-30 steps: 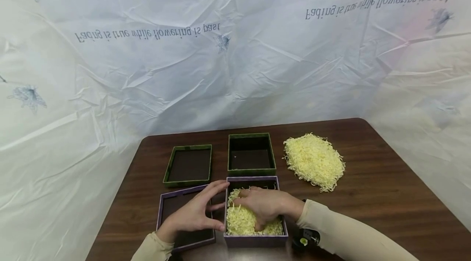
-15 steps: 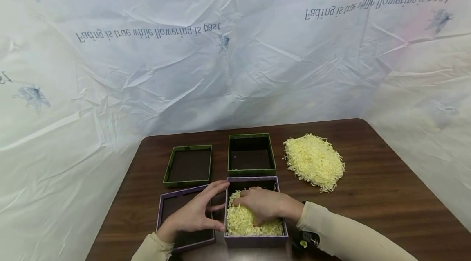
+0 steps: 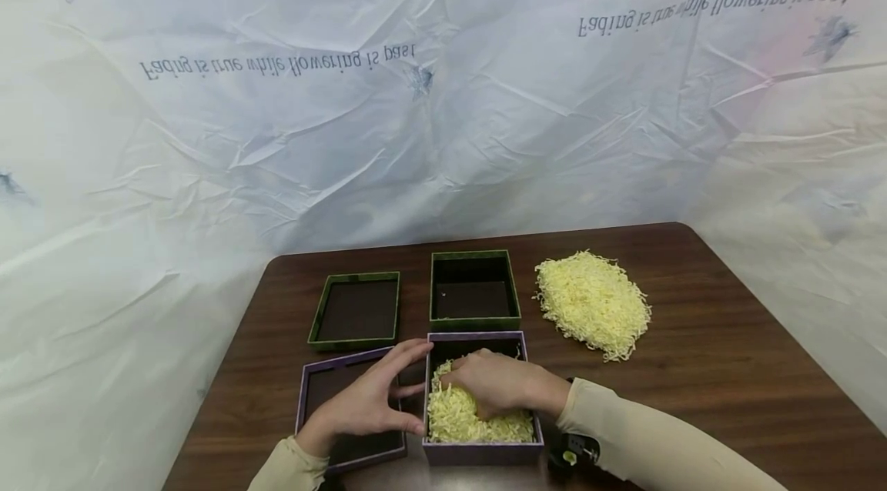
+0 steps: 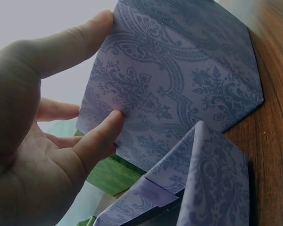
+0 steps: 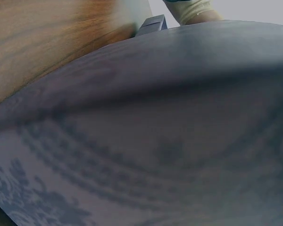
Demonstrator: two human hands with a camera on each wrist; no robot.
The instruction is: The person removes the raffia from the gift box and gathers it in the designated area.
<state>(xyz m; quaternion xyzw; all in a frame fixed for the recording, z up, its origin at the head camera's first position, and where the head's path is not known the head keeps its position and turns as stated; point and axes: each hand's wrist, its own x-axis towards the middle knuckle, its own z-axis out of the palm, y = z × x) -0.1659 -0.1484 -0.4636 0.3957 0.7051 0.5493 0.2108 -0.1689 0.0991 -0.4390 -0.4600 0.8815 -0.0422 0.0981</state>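
In the head view a purple box [image 3: 483,454] stands near the front of the table, holding yellow shredded paper [image 3: 453,418]. My right hand [image 3: 495,383] reaches into it, fingers curled down in the shreds with the tips buried; it grips some of the paper. Beside the box's left wall is my left hand [image 3: 370,399], thumb and fingers spread against the outside. The left wrist view shows that hand [image 4: 61,136] touching the patterned purple wall [image 4: 146,80]. Only the blurred box wall [image 5: 146,155] fills most of the right wrist view; the right hand is hidden there.
A purple lid [image 3: 367,460] lies partly under my left forearm. Behind stand a green box [image 3: 474,323] and a shallow green lid [image 3: 353,345]. To the right is a heap of yellow shredded paper [image 3: 592,305]. White printed sheeting [image 3: 346,137] hangs around the table.
My right hand's thumb has drawn in toward its fingers and the knuckles have risen slightly in the shredded paper. The left hand keeps its place against the box.
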